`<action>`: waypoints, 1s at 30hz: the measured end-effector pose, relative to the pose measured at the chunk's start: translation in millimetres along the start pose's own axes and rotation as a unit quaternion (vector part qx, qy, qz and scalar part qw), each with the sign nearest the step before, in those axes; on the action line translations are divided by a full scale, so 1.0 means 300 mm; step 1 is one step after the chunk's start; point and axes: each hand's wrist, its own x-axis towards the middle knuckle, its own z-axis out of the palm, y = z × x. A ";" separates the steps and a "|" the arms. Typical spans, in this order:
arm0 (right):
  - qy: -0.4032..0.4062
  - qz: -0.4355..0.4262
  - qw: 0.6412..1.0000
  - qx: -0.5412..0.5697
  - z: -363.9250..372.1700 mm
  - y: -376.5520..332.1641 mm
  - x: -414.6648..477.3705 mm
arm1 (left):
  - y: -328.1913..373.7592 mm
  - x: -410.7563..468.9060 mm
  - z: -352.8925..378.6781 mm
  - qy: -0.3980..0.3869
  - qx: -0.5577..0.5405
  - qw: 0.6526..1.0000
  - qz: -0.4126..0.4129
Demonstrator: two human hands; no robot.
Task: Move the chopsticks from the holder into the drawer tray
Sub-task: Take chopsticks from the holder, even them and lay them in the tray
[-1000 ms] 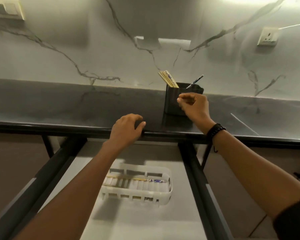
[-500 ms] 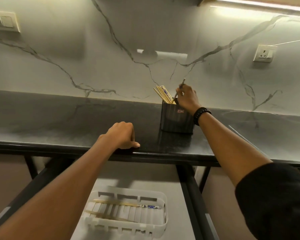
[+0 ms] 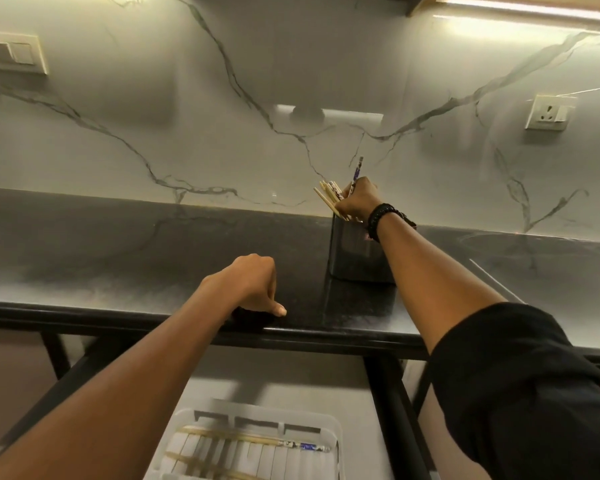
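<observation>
While right hand (image 3: 355,199) pinches a blue-patterned chopstick (image 3: 359,168) standing in the holder (image 3: 357,254) on the table (image 3: 153,254), the pick-up step runs.
Next, likely: lift clear, carry down to drawer tray (image 3: 336,427); left hand (image 3: 253,285) curled, resting on table edge.

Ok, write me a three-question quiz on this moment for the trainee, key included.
1. True or false: the right hand pinches a blue-patterned chopstick at the mouth of the black holder.
2. Where does the left hand rest? A) on the holder B) on the countertop edge C) in the air, touching nothing
3. Fill in: some chopsticks already lie in the white ___ below the counter.
Key: 1 true; 2 B; 3 tray.
</observation>
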 end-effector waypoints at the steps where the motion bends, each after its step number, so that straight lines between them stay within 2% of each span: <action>1: -0.006 -0.002 1.000 0.002 -0.002 0.000 -0.001 | 0.000 0.000 -0.003 0.001 0.000 1.000 0.000; 5: 0.005 -0.015 1.000 0.009 -0.017 0.004 -0.003 | -0.002 -0.003 0.003 0.027 0.015 1.000 0.007; 13: 0.012 -0.019 0.998 0.054 -0.068 0.007 -0.059 | 0.014 -0.031 0.019 0.017 -0.008 1.000 -0.011; 21: -0.005 -0.134 0.988 0.074 -0.137 -0.043 -0.179 | 0.019 -0.072 0.028 0.028 -0.033 0.999 -0.018; 24: -0.015 -0.177 0.978 0.110 -0.168 -0.088 -0.237 | 0.003 -0.101 0.041 0.065 -0.104 0.992 -0.003; 30: -0.005 -0.254 0.957 0.142 -0.267 -0.200 -0.314 | -0.020 -0.120 0.078 0.204 -0.221 0.954 0.017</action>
